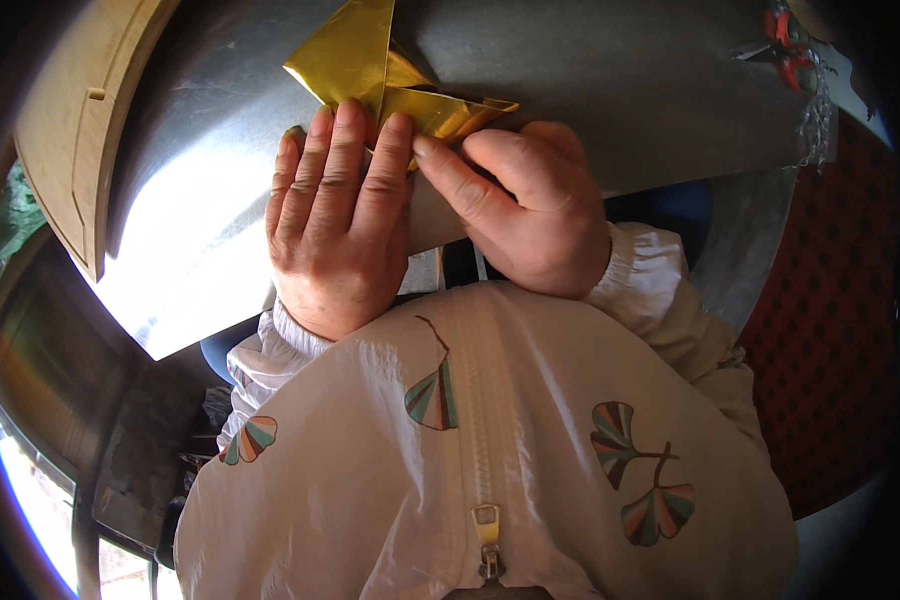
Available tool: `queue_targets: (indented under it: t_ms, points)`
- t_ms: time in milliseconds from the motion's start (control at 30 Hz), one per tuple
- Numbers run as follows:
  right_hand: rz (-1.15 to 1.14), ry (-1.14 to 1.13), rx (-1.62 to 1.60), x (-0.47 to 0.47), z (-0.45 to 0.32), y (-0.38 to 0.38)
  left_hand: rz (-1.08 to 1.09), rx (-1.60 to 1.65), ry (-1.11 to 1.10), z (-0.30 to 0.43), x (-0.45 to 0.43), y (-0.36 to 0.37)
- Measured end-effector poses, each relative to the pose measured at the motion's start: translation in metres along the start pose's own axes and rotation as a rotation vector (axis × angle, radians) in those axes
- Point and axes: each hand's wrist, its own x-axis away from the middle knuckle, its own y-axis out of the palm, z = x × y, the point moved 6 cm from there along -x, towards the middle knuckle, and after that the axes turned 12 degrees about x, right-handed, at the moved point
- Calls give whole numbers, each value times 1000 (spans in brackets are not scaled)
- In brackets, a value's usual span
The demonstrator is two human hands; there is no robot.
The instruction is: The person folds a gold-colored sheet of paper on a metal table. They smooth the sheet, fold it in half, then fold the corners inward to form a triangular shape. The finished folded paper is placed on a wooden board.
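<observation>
A folded sheet of gold foil paper (349, 56) lies on the dark, shiny tabletop (570, 67) at the top of the view, with several creased flaps and a pointed end to the right. My left hand (337, 217) rests palm down, its fingertips pressing flat on the paper's near edge. Beside it, my right hand (536, 202) has the thumb at the near corner of the paper and the other fingers curled against the folded flap. The paper's underside is hidden, as are some of my right fingertips.
Scissors with red handles (791, 52) lie near the table's right end, by clear crinkled plastic (817, 127). A pale wooden board (82, 97) stands at the left. On the right is a red surface with dark dots (825, 322). Strong glare covers the table's left part.
</observation>
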Motion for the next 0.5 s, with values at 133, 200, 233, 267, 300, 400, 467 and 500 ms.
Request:
queue_targets:
  t_ms: [133,200,233,267,300,400,467,500]
  points:
    - [15,-27,-1,-2,1,-1,3,-6,-27,0,-1,1]
    - [-16,-37,10,-3,0,0,29,5,-20,0,-1,0]
    - [-42,-35,-7,-3,0,0,40,5,-26,-1,0,0]
    - [-66,-35,-26,-4,-1,1,45,19,-24,-1,0,0]
    - [-41,-26,-20,-5,-1,0,51,32,-24,-2,0,0]
    - [8,-9,4,-6,-3,-2,64,68,-31,-3,1,-1]
    - [21,-17,8,-7,-3,-3,66,86,-29,-4,2,-1]
    - [18,-31,26,-7,-4,-2,64,92,-23,-4,1,-2]
